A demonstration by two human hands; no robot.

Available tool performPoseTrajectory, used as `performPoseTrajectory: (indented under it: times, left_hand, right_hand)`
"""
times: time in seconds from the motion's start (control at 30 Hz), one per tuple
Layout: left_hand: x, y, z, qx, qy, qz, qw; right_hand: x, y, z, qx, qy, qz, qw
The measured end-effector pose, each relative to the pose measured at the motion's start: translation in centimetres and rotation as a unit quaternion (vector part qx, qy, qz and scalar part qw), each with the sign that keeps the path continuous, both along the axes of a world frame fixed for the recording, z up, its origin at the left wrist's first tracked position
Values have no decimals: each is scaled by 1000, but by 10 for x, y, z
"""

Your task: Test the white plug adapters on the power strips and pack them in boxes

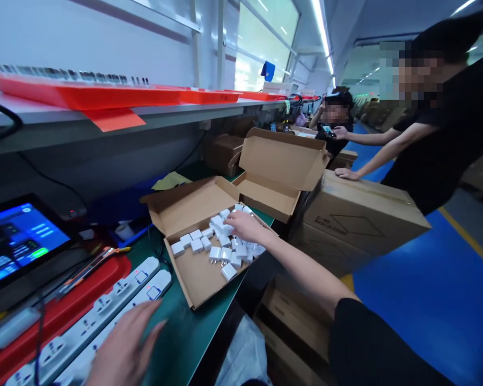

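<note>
A shallow cardboard box (201,287) with its lid folded back sits on the green work surface. Many white plug-in chargers (196,245) lie loosely in it, some with metal prongs showing. My right hand (247,228) reaches over the box from the right, its fingers closed on a white charger (225,214) at the pile's far side. Part of that charger is hidden by the fingers. Lower left, my left hand (124,343) hovers near the white power strips (104,305), slightly blurred. Its thumb and fingers are apart, and nothing is in them.
Another open cardboard box (269,187) stands behind. A lit screen (24,236) and a red tray (116,268) are at left. Orange trays (104,96) line the shelf. Two people are at right, one with a hand on a large carton (358,214).
</note>
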State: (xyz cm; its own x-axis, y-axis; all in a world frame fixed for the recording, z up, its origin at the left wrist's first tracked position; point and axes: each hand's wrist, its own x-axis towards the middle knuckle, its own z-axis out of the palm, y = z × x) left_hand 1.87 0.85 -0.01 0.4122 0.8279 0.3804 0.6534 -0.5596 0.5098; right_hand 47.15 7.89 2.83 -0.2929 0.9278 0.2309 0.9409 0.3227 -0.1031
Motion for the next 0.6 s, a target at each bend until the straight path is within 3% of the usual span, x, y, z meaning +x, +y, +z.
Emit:
performPoseTrajectory:
  times: [0.1, 0.2, 0.3, 0.43, 0.6]
  left_hand:
    - [95, 55, 2, -23, 114, -123, 985]
    - [183, 98, 4, -15, 173, -158, 972]
    - [246, 122, -2, 30, 214, -153, 964]
    - [293, 140, -16, 93, 269, -99, 954]
    - [305, 140, -20, 158, 282, -86, 942]
  right_hand:
    - [-1, 22, -5, 4, -11, -10, 1000]
    - [7, 42, -4, -25, -33, -19, 999]
    - [15, 60, -3, -59, -89, -23, 994]
    - [23, 80, -9, -67, -128, -24, 989]
    - [25, 84, -16, -41, -135, -25, 990]
